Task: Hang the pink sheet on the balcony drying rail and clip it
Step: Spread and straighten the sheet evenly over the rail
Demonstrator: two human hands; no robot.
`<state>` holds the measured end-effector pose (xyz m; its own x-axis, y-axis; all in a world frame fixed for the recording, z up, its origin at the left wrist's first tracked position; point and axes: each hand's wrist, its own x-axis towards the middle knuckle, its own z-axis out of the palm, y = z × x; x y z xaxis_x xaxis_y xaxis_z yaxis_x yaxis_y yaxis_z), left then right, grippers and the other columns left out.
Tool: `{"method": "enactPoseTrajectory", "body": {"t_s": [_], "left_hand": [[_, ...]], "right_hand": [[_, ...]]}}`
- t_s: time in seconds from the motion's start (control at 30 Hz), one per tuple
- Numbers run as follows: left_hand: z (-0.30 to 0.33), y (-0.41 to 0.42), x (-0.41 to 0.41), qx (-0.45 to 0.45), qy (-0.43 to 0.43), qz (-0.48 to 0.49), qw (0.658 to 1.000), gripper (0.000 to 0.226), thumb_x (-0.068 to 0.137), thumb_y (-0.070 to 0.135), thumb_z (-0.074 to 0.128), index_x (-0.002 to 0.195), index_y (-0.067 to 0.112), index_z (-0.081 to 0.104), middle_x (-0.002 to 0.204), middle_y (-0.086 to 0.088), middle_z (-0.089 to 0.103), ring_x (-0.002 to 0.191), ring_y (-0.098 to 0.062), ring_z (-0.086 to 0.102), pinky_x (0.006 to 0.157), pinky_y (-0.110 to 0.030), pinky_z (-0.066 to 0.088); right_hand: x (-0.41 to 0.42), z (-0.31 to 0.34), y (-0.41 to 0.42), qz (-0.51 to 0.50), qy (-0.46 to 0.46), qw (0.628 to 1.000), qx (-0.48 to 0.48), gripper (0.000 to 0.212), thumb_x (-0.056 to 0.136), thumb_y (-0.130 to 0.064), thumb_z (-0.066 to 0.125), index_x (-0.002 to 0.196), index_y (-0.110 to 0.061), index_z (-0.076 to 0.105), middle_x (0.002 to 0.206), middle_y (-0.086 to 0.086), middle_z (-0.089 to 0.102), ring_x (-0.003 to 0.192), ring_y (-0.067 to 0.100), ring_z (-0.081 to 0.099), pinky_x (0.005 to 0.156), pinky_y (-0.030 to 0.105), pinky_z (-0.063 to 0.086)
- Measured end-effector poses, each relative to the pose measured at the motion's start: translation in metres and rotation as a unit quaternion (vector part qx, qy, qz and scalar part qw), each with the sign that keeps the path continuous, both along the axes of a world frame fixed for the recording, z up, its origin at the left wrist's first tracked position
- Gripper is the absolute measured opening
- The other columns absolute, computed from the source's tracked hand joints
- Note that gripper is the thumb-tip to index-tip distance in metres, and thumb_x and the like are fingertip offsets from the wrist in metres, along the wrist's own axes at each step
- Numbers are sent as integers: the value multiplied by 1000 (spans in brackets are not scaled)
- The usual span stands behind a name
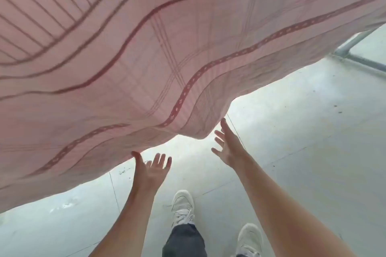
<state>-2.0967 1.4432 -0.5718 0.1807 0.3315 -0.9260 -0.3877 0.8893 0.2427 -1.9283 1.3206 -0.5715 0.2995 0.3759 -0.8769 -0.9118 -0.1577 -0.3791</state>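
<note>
From the head view, the sheet (146, 58) billows thin and translucent, pink with darker wavy stripes and a dotted band, filling the upper frame above both hands. Its hem sags to a point between them. The left hand (149, 170) has its grip open, fingers spread, thumb at or just under the hem; contact is unclear. The right hand (227, 148) is also open, just beside the sagging fold. A grey metal bar (353, 43) shows far right, mostly hidden. Pale smooth floor (292, 131) and white shoes (182, 206) lie below.
</note>
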Motion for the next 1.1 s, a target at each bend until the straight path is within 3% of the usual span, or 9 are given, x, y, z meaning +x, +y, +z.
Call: {"method": "enactPoseTrajectory", "body": {"t_s": [0.07, 0.17, 0.3, 0.5, 0.63, 0.77, 0.83, 0.9, 1.1], "left_hand": [[-22, 12, 9, 40, -59, 59, 996, 87, 80, 59, 54, 146, 18, 13, 142, -4, 38, 135, -24, 34, 109, -49, 27], [-30, 25, 17, 141, -116, 41, 982, 36, 73, 20, 68, 108, 19, 59, 99, 2, 64, 100, -18, 59, 101, -45, 37], [-39, 31, 11, 151, -62, 38, 986, 13, 78, 6, 63, 81, 18, 67, 81, 6, 69, 84, -10, 61, 80, -31, 47], [-44, 35, 13, 117, 110, 85, 983, 37, 90, 6, 51, 59, 24, 60, 49, 12, 59, 66, -5, 50, 59, -16, 45], [-26, 22, 12, 55, 163, 31, 985, 7, 94, 27, 48, 94, 28, 55, 95, 15, 62, 108, -10, 56, 73, -24, 46], [13, -22, 7, -7, 183, -124, 975, 54, 97, 40, 37, 143, 14, 25, 144, -5, 39, 131, -25, 40, 101, -39, 35], [40, -47, 10, 34, 256, -283, 924, 48, 97, 32, 41, 139, 10, 33, 136, -11, 43, 123, -29, 44, 96, -41, 39], [73, -67, 19, 134, 318, -457, 820, 45, 95, 28, 45, 137, 11, 37, 136, -10, 44, 119, -29, 46, 95, -39, 40], [203, -105, 61, 431, 270, -668, 544, 53, 95, 28, 45, 144, 19, 26, 152, 0, 26, 139, -17, 24, 113, -33, 21]], "right_hand": [[7, -26, 10, -21, 20, 998, 63, 62, 87, -52, 52, 138, -21, 39, 143, 0, 42, 137, 21, 33, 110, 51, 28], [21, -42, 19, -106, 38, 981, 161, 22, 92, -27, 54, 110, -15, 59, 102, 0, 68, 104, 18, 61, 91, 44, 48], [30, -46, 21, -206, 43, 962, 175, 15, 92, -12, 53, 105, -8, 61, 90, -1, 69, 92, 15, 63, 82, 35, 52], [43, -45, 29, -264, 32, 962, 65, 5, 89, -13, 59, 84, -14, 59, 85, -2, 59, 90, 15, 56, 82, 31, 46], [39, -30, 14, -284, 75, 954, 61, 12, 92, -21, 55, 101, -14, 59, 96, 0, 60, 112, 21, 52, 89, 35, 42], [32, 0, -24, -233, 82, 969, 30, 45, 96, -34, 45, 138, -18, 39, 139, 5, 45, 134, 22, 37, 106, 41, 31], [27, 27, -43, -123, 31, 991, -35, 43, 97, -33, 44, 136, -17, 41, 143, 7, 42, 134, 25, 37, 106, 42, 30], [25, 63, -59, 18, -64, 992, -106, 44, 95, -33, 44, 135, -13, 43, 144, 7, 41, 132, 26, 39, 105, 41, 32], [43, 205, -113, 266, -335, 893, -137, 59, 95, -39, 45, 147, -20, 23, 151, 2, 32, 138, 18, 31, 108, 28, 25]]}}
